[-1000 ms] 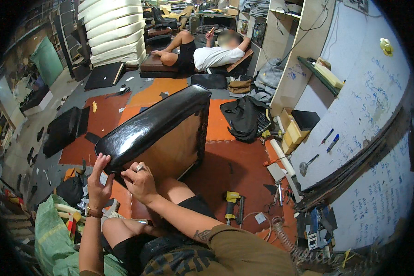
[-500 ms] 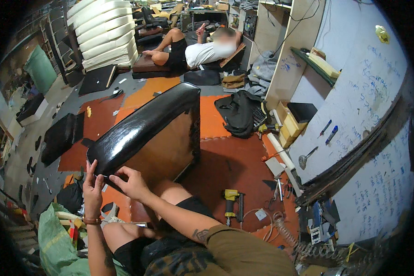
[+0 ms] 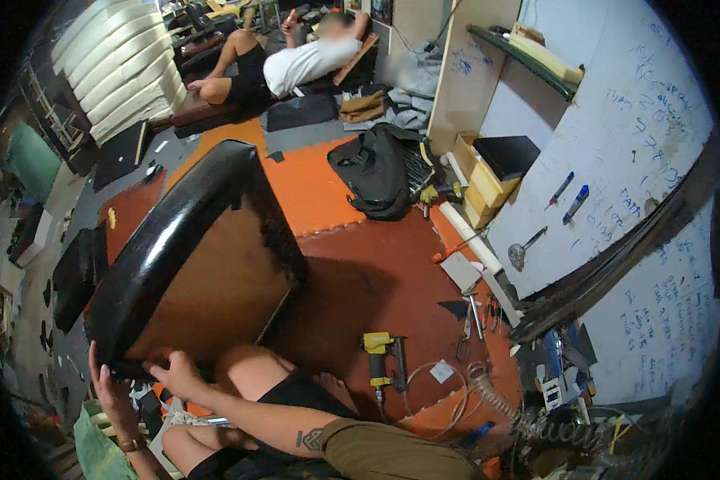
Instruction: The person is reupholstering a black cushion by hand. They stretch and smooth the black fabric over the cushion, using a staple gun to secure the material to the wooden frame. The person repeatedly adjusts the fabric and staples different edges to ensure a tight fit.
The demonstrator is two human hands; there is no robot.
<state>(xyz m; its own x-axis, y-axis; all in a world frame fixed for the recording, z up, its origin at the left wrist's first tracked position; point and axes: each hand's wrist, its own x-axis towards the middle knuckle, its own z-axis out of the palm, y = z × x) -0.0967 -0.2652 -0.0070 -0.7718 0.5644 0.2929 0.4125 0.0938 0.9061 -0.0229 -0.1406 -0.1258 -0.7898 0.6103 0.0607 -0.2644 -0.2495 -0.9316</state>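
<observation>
A black glossy upholstered cushion (image 3: 188, 212) with a brown board underside (image 3: 212, 280) stands tilted on edge before my knees. At its lower left corner, my left hand (image 3: 116, 400) rests with fingers stretched up along the outer side and the thumb apart. My right hand (image 3: 182, 376) has its fingers bent at the lower edge, where the black cover meets the board, gripping that edge. The fingertips are partly hidden in shadow. On the floor to the right lies a yellow and black air stapler (image 3: 380, 360).
A coiled air hose (image 3: 504, 404) and hand tools (image 3: 472, 320) lie by the right wall. Further back are a black bag (image 3: 380, 172), wooden boxes (image 3: 484, 188) and a stack of white foam pads (image 3: 120, 68). Another person (image 3: 304, 68) reclines at the back holding a phone.
My view has swung right, so the scene sits further left. The cushion looks more upright. My left fingers have straightened along its side; my right hand stays near the same edge.
</observation>
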